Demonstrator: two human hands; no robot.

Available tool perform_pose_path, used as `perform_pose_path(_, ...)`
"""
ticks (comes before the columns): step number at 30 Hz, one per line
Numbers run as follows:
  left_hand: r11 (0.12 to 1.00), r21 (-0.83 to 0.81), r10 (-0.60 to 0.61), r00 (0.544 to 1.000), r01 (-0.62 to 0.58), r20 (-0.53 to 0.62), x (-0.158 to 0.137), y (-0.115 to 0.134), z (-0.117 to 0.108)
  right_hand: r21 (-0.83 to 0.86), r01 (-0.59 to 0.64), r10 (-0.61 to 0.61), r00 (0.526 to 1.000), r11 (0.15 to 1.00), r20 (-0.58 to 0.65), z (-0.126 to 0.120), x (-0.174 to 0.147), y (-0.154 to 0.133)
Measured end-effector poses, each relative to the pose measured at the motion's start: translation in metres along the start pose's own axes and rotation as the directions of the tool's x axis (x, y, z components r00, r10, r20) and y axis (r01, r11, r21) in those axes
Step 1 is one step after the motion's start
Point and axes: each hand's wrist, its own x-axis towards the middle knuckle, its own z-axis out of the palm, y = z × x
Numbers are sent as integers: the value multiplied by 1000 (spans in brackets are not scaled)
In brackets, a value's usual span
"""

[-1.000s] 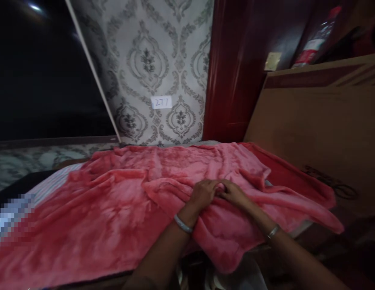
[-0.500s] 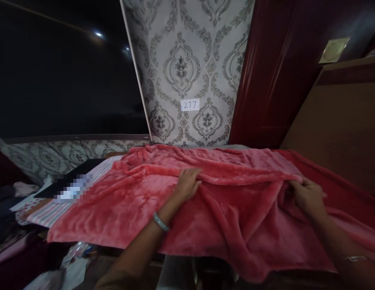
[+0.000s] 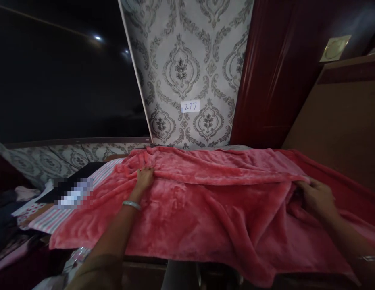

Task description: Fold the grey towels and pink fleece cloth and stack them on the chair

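The pink-red blanket (image 3: 187, 217) is lying rumpled over the striped cloth (image 3: 50, 220), the right hand (image 3: 319, 197) is pinching a fold (image 3: 230, 177) in its grip, and the left hand (image 3: 145, 178) is touching the blanket, closure unclear, so uneven pulling could be adding creases.

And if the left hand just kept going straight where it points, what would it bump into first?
More of the pink-red blanket, which the left hand touches. Past the blanket's far edge, probably the patterned wall, near the lower corner of the black screen, though depth is hard to judge.
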Motion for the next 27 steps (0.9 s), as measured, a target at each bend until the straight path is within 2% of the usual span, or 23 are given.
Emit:
perform_pose_path(3,999,1,-44,999,44,-25,1,-17,-9,83,-59,57,998,995,31,-4,0,-17)
perform_pose_path(6,989,-95,-123,985,111,-124,-2,-30,-16,22,42,-42,999,999,-20,-10,-3,-35)
perform_pose_path(10,944,-286,-238,940,164,-246,-8,-40,-24,5,195,-194,979,981,-66,-23,-6,-47)
perform_pose_path(14,795,-590,-382,872,141,-306,-21,-46,-41,-32,265,-267,957,964,-116,-42,-10,-48)
perform_pose_path(16,743,-662,-426,833,99,-353,-31,-45,-55,-47,326,-329,937,944,-116,-54,-14,-49)
perform_pose_path(19,748,-662,-481,723,43,-496,-49,-36,-83,-90,388,-398,907,917,-141,-73,-18,-52)
perform_pose_path(22,793,-609,-504,574,11,-645,-61,-26,-112,-150,393,-420,872,907,-251,-91,-17,-56)
perform_pose_path(25,863,-503,-434,442,-48,-785,-63,-22,-138,-202,353,-406,825,914,-393,-107,-15,-63)
perform_pose_path(27,905,-416,-359,364,-87,-859,-60,-23,-155,-271,343,-433,791,899,-432,-118,-14,-70)
